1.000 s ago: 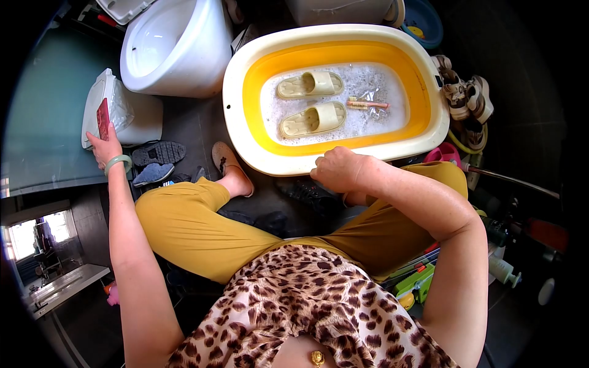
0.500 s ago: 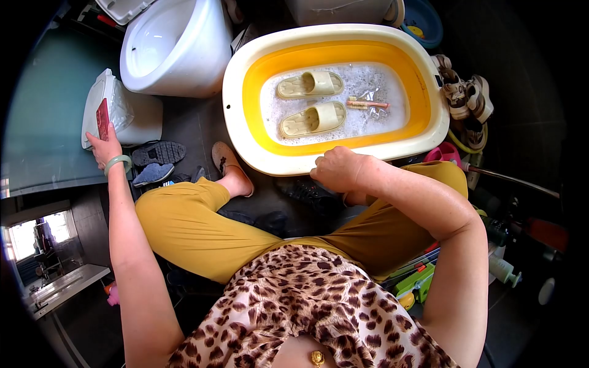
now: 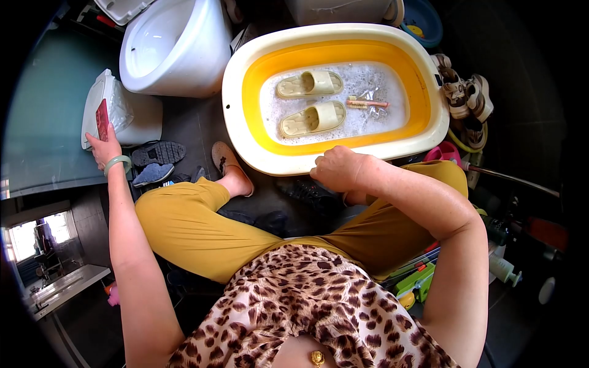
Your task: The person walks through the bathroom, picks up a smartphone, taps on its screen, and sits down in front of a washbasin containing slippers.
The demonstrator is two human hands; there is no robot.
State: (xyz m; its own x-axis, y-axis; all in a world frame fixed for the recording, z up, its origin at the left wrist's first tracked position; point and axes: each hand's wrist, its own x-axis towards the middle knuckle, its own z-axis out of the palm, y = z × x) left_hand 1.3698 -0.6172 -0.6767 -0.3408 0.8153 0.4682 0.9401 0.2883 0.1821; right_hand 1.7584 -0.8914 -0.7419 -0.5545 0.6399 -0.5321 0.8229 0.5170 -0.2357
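Observation:
My left hand, with a pale green bangle at the wrist, has its fingers closed on a flat red piece against the side of a white bin. What kind of thing the red piece is I cannot make out. At the near rim of a yellow and white tub, my right hand is curled, its fingertips hidden. Two cream slippers lie in the tub's sudsy water. To their right is a brush with a pinkish handle.
A white toilet stands at the back left. Dark shoes lie by the bin. Sneakers are stacked right of the tub, near a blue basin. A metal pole runs along the right side.

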